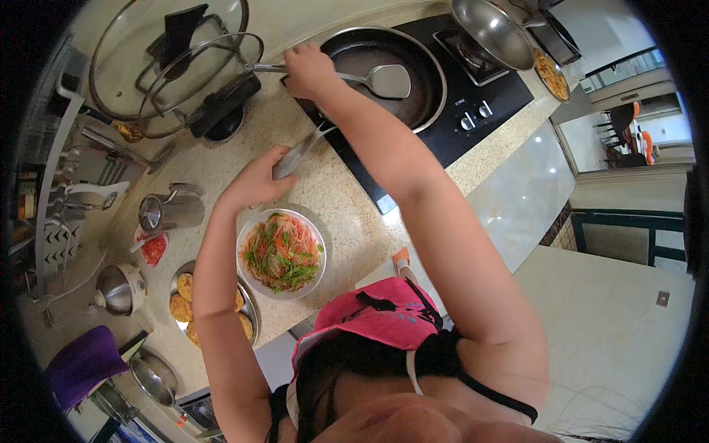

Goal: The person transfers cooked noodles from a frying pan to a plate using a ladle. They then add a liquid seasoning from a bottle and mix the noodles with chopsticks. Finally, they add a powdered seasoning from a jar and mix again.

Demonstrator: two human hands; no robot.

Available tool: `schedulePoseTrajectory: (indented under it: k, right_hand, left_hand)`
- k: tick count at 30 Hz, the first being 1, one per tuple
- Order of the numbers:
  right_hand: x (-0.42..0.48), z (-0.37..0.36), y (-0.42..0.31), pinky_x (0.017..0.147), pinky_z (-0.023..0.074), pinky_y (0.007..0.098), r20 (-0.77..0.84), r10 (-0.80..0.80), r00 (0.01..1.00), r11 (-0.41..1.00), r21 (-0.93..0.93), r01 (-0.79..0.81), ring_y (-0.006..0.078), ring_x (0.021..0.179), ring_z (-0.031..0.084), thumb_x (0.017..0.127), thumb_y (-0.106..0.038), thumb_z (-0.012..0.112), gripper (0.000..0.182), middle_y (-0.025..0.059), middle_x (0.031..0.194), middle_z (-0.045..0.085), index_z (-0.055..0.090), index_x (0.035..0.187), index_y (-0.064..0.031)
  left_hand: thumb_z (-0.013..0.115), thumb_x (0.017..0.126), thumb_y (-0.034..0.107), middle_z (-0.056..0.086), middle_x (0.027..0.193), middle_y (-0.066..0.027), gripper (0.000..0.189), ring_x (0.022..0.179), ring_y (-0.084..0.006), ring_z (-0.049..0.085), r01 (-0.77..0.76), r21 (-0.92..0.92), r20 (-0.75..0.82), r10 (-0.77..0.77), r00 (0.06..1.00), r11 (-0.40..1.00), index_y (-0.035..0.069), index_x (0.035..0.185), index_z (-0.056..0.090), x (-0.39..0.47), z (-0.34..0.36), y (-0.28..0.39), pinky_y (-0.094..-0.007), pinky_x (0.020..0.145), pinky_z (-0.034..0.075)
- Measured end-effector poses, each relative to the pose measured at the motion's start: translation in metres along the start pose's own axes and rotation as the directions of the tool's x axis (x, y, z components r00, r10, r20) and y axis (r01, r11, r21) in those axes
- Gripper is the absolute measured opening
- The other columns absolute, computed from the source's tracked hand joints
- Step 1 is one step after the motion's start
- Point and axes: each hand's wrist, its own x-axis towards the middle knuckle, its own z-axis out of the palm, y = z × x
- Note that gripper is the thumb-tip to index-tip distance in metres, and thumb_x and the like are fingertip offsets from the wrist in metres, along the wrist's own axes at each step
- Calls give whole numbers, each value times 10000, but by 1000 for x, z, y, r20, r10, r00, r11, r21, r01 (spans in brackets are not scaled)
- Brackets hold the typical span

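My left hand (260, 177) is closed around the handle of a frying pan (437, 105), which sits on the black stove at the top centre. Over the pan's near-left rim, my right hand (311, 69) grips a metal spatula (389, 81) by its handle; the blade lies over the pan's dark inside. The pan holds no visible food. Just below my left hand, a white bowl (324, 260) of shredded orange and green vegetables stands on the speckled counter (354, 221).
Glass lids (119, 61) stand in a rack at the upper left. A metal pitcher (183, 210), a small dish of chopped red food (153, 249) and a plate of round golden cakes (252, 310) line the left. A wok (490, 33) rests on the far burner, beside another food plate (551, 75).
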Motion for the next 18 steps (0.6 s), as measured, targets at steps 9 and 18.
schedulePoseTrajectory:
  k: [9,18]
  right_hand:
    - [38,-96,21,652,474,479,277,58,959,997,34,-71,402,775,608,828,-162,612,171,239,868,628,593,895,-7]
    - [-77,-150,21,723,495,330,-224,-78,971,984,140,111,276,860,614,820,-65,641,192,154,929,601,559,975,15]
  left_hand:
    - [643,770,258,647,1029,-172,499,932,-310,639,23,235,-314,54,948,972,126,1241,545,-21,-2,-34,-395,791,481]
    - [648,778,228,652,1001,-170,503,884,-303,644,-146,183,-349,203,915,972,125,1258,538,7,-4,-64,-347,777,480]
